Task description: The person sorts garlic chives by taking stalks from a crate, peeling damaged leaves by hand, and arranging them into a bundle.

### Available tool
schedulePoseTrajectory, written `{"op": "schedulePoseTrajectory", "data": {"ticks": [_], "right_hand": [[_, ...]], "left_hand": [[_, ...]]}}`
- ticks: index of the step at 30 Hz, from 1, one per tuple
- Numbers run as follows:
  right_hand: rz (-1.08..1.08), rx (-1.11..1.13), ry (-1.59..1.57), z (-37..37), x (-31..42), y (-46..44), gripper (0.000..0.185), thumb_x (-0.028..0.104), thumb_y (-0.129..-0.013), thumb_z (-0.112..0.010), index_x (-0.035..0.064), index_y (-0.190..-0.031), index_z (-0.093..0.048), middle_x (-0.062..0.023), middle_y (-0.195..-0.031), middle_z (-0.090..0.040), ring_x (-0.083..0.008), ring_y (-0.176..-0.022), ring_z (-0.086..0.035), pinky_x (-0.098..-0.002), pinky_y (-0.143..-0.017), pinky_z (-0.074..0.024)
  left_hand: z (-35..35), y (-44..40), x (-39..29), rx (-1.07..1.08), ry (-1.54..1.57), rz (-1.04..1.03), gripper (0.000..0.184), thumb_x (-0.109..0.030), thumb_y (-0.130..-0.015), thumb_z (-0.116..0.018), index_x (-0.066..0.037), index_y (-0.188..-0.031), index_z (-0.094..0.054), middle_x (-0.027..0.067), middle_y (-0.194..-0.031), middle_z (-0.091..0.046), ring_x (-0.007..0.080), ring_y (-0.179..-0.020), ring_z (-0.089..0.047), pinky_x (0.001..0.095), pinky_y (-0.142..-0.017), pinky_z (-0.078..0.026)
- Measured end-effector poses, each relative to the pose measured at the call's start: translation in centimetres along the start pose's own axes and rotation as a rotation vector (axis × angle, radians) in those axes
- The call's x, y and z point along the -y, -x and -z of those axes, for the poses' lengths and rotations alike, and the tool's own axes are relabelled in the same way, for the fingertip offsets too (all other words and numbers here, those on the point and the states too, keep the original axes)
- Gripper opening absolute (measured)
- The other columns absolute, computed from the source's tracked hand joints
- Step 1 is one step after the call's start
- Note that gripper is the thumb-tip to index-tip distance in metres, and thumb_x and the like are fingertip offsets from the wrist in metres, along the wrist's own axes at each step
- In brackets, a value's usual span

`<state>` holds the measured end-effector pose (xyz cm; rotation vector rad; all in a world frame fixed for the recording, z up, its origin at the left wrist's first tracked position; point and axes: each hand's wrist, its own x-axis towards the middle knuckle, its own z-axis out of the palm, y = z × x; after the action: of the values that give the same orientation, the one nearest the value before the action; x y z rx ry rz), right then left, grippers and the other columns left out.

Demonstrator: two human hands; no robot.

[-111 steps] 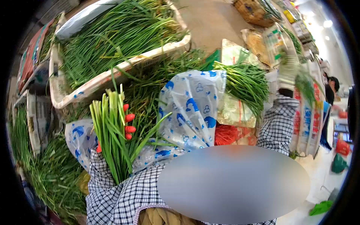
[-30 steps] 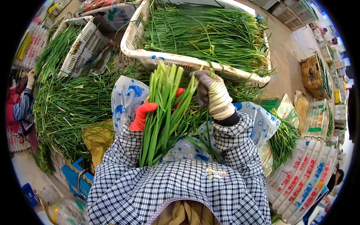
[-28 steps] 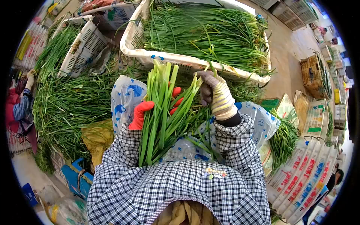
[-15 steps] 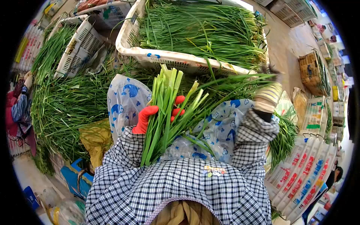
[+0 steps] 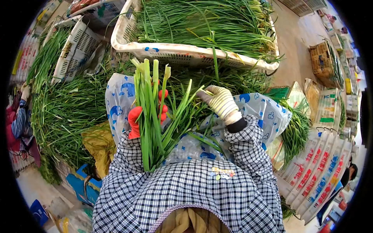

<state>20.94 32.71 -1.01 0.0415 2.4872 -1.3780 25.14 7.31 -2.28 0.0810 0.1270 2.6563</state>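
Observation:
In front of my chest, my left hand (image 5: 134, 118), in a red glove, is wrapped round a bunch of garlic chives (image 5: 147, 116). The pale cut ends point up and away from me, while the green leaves hang toward my checked smock. My right hand (image 5: 222, 104), in a striped cream glove with dark fingertips, is closed in a pinch at the pale end of a chive stalk (image 5: 197, 93) that leans out to the right of the bunch. Beneath both hands lies a clear plastic sheet with blue prints (image 5: 268, 112) over my lap.
Ahead stands a white crate (image 5: 171, 49) filled with chives laid in rows. Loose chives (image 5: 74, 120) are heaped on the left, by a tilted white crate (image 5: 70, 58). More chives (image 5: 294, 136) lie at my right, near stacked white crates (image 5: 311, 178). A person (image 5: 19, 120) is at far left.
My right hand has come in from the far right, letting go of the leaves it held out there, and now pinches by the bunch. The left hand's bunch has shifted slightly left.

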Motion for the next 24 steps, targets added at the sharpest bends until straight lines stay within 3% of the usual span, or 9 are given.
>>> {"op": "schedulePoseTrajectory", "data": {"ticks": [4,8,9,12,13,16,17,19,24], "right_hand": [[-0.363,0.071,-0.752,-1.9,1.2,0.1,0.028,0.036,-0.082,-0.069,0.0093,-0.090,-0.063,0.0071,-0.063,-0.046,-0.0082,-0.055,-0.042,-0.0257,-0.050,-0.0429],[-0.468,0.103,-0.862,-5.2,-0.9,-1.6,0.026,0.035,-0.081,-0.070,0.0111,-0.085,-0.062,0.0067,-0.054,-0.038,-0.0076,-0.044,-0.033,-0.0260,-0.043,-0.0374],[-0.451,0.104,-0.956,-5.0,0.7,-1.4,0.026,0.031,-0.085,-0.067,0.0121,-0.072,-0.054,0.0066,-0.051,-0.037,-0.0066,-0.040,-0.030,-0.0222,-0.040,-0.0295],[-0.313,0.145,-1.100,-5.2,0.5,-2.1,0.019,0.027,-0.086,-0.066,0.0090,-0.083,-0.061,0.0074,-0.053,-0.039,-0.0051,-0.042,-0.030,-0.0216,-0.041,-0.0274],[-0.255,0.209,-1.111,-4.6,0.5,-2.1,0.019,0.025,-0.087,-0.064,0.0067,-0.093,-0.063,0.0074,-0.057,-0.042,-0.0035,-0.046,-0.032,-0.0205,-0.042,-0.0280],[-0.183,0.272,-0.998,-2.9,1.0,-1.8,0.025,0.029,-0.087,-0.062,0.0051,-0.094,-0.063,-0.0014,-0.080,-0.061,-0.0089,-0.063,-0.052,-0.0216,-0.053,-0.0395],[-0.183,0.272,-0.997,-3.0,1.1,-1.9,0.025,0.029,-0.087,-0.062,0.0051,-0.094,-0.063,-0.0014,-0.080,-0.061,-0.0089,-0.063,-0.052,-0.0216,-0.053,-0.0395],[0.073,0.208,-0.999,-3.5,1.3,-1.8,0.022,0.028,-0.091,-0.058,0.0059,-0.094,-0.061,-0.0046,-0.086,-0.063,-0.0143,-0.075,-0.058,-0.0273,-0.066,-0.0473],[-0.139,0.228,-1.368,-3.9,2.7,0.2,0.053,0.044,-0.090,-0.056,0.0053,-0.124,-0.047,-0.0130,-0.102,-0.062,-0.0231,-0.095,-0.060,-0.0372,-0.086,-0.0485]], "left_hand": [[0.0,0.1,-0.2,0.041,0.026,-0.015,0.085,-0.021,-0.079,-0.065,-0.009,-0.146,-0.015,0.0225,-0.141,-0.035,0.0368,-0.108,-0.057,0.0436,-0.086,-0.053],[0.2,0.3,-0.3,-0.002,-0.052,-0.004,0.083,-0.023,-0.078,-0.065,-0.006,-0.145,-0.019,0.0228,-0.141,-0.033,0.0361,-0.109,-0.057,0.0430,-0.085,-0.054],[0.0,0.4,-0.3,-0.022,-0.062,0.003,0.083,-0.023,-0.078,-0.065,-0.006,-0.145,-0.019,0.0227,-0.142,-0.033,0.0358,-0.109,-0.057,0.0425,-0.085,-0.054],[0.2,0.5,-0.6,-0.029,-0.063,0.008,0.082,-0.023,-0.078,-0.065,-0.004,-0.144,-0.020,0.0221,-0.142,-0.034,0.0350,-0.110,-0.056,0.0419,-0.086,-0.054],[0.2,0.4,-0.6,-0.009,-0.045,0.012,0.081,-0.023,-0.078,-0.065,-0.004,-0.144,-0.021,0.0220,-0.141,-0.034,0.0349,-0.110,-0.056,0.0420,-0.087,-0.053],[-0.3,0.2,-0.5,0.000,-0.026,0.001,0.080,-0.021,-0.079,-0.064,-0.004,-0.144,-0.022,0.0224,-0.141,-0.035,0.0348,-0.110,-0.056,0.0418,-0.087,-0.054],[-0.4,0.2,-0.4,-0.007,-0.032,-0.001,0.079,-0.021,-0.079,-0.064,-0.004,-0.144,-0.022,0.0228,-0.140,-0.035,0.0351,-0.110,-0.056,0.0419,-0.087,-0.054],[-0.4,0.0,-0.4,-0.013,-0.037,-0.002,0.079,-0.021,-0.079,-0.063,-0.005,-0.144,-0.022,0.0232,-0.140,-0.034,0.0354,-0.110,-0.056,0.0421,-0.086,-0.054],[-0.2,0.1,-0.3,-0.010,-0.037,-0.012,0.078,-0.019,-0.080,-0.062,-0.007,-0.145,-0.021,0.0240,-0.141,-0.033,0.0371,-0.111,-0.055,0.0429,-0.086,-0.054]]}}
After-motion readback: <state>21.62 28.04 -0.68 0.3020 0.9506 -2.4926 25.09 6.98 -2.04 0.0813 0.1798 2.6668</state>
